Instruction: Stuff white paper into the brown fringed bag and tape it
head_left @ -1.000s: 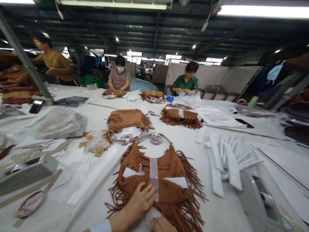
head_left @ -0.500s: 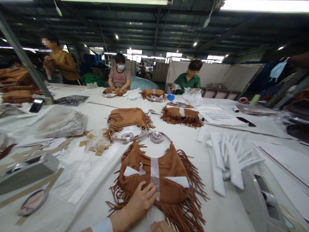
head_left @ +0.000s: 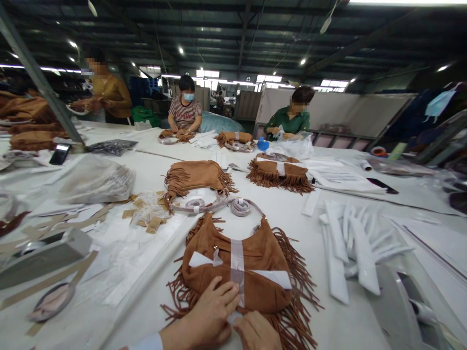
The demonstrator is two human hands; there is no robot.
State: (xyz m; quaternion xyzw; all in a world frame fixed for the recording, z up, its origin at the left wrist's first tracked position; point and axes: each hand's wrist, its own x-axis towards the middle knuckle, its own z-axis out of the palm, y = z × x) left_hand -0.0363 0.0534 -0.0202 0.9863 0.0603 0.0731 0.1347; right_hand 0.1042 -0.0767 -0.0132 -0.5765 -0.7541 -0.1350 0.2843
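A brown suede handbag [head_left: 215, 238] with long fringe lies flat in front of me, its wrapped strap curving away at the top. A translucent wrapping strip [head_left: 237, 262] runs down its middle, and white paper pieces [head_left: 272, 278] stick out on both sides. My left hand [head_left: 215, 306] rests on the bag's lower edge beside the strip, fingers stretched out and holding nothing. Close by, at the bottom edge of the bag, my right hand [head_left: 257, 330] is closed with its fingertips at the strip's lower end. Its thumb is partly hidden.
Tape dispensers stand at left [head_left: 45, 257] and right [head_left: 408, 311]. White padded strips [head_left: 350, 243] lie to the right. Beyond are more fringed bags [head_left: 200, 175], a plastic bag stack [head_left: 98, 180] and cardboard scraps [head_left: 149, 214]. Three co-workers [head_left: 185, 109] stand across the table.
My right hand has moved up to the bag's bottom edge, close beside my left hand. My left hand stays on the bag. The view has shifted slightly.
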